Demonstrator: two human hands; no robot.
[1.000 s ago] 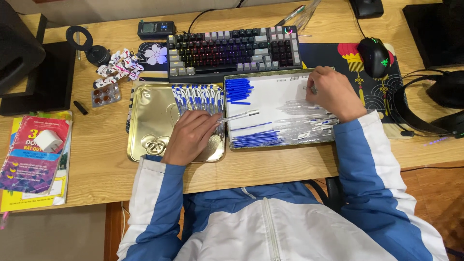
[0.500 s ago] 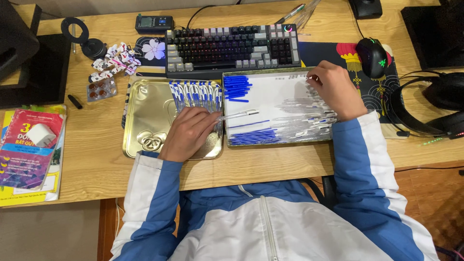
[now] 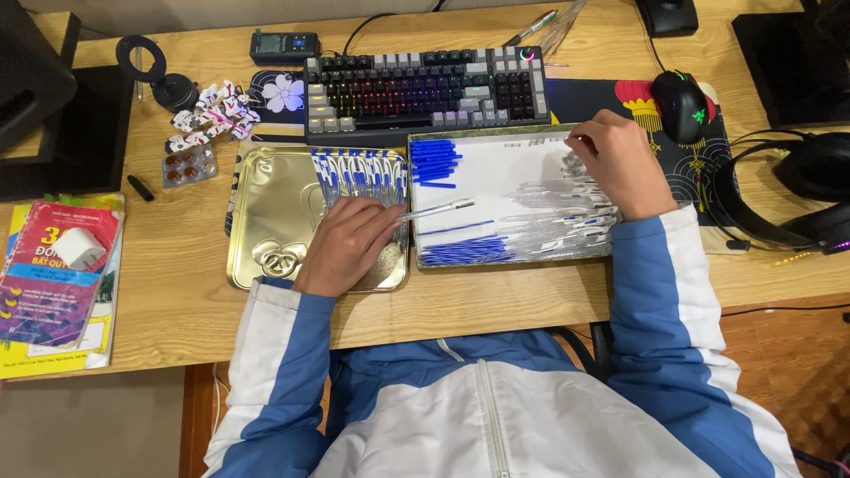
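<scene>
Desk (image 3: 549, 301) of pale wood carrying a keyboard (image 3: 425, 88), a gold tray (image 3: 266, 212) and a white-lined tray (image 3: 513, 168). Left hand (image 3: 350, 243) rests on the gold tray, fingers pinching a clear pen barrel (image 3: 436, 211). Right hand (image 3: 620, 164), fingers curled, touches loose clear barrels (image 3: 567, 217) in the white tray.

A home computer desk: a backlit keyboard (image 3: 425, 86), mouse (image 3: 679, 105) and headphones (image 3: 801, 190) on wood.
</scene>
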